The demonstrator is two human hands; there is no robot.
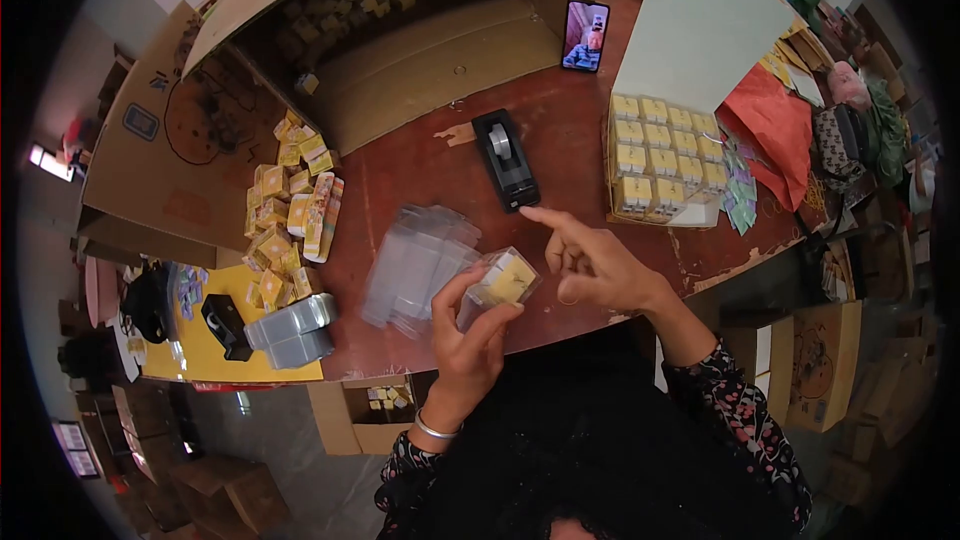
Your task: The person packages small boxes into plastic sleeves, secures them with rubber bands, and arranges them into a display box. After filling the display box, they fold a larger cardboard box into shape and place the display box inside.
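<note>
My left hand (465, 345) is closed, thumb and fingers pinching a small yellow-and-white box in a clear plastic case (506, 280) by its edges. My right hand (600, 265) has its index finger stretched out, the fingertip right at the near end of a black tape dispenser (512, 175); its other fingers are loosely curled and the thumb is apart. A roll of clear tape (501, 143) sits in the dispenser. Flat clear plastic sleeves (410, 265) lie in a loose pile on the red table, just left of my left hand.
Small yellow boxes (270, 245) are heaped at the left, near a stack of clear plastic cases (292, 332). A large cardboard box (400, 105) lies open at the back. A lidded carton (700, 30) holds rows of wrapped boxes at the right. A phone (585, 35) stands behind the dispenser.
</note>
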